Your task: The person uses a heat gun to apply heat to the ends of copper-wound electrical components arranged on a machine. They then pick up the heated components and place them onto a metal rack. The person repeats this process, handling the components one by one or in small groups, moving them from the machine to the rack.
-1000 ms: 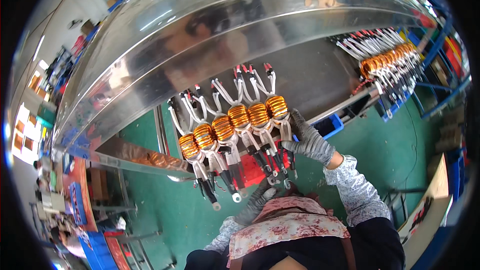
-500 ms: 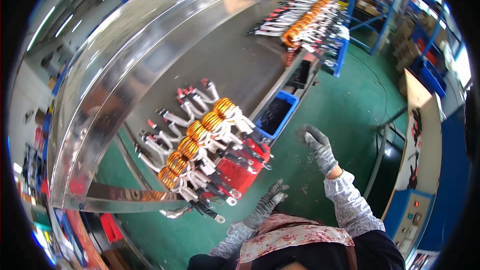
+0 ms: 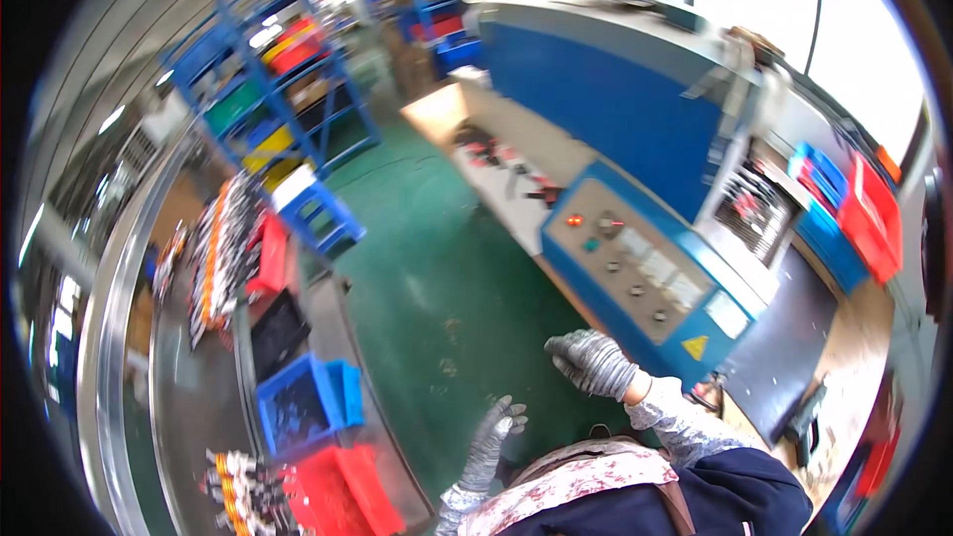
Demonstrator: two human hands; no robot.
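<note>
In a grey knit glove, my left hand (image 3: 488,439) hangs low over the green floor, fingers a little apart and nothing in them. My right hand (image 3: 594,362), gloved alike, is bent in at the fingers, with nothing visible in its grasp. It is nearest to the blue machine with a control panel (image 3: 635,268), apart from it. Left of my left hand, a red bin (image 3: 342,491) stands at the bench edge beside white cable leads with orange coils (image 3: 236,492).
A steel bench (image 3: 189,407) runs along the left, holding a blue bin (image 3: 323,385) and more coiled leads (image 3: 210,258). A blue stool (image 3: 323,213) stands by blue shelving (image 3: 328,129). Black and red parts lie on a pale conveyor (image 3: 506,184). Another red bin (image 3: 874,223) sits at the right.
My view has swung right, from the coiled leads toward the blue machine. The leads now lie at the far left. My right hand is now nearer the machine.
</note>
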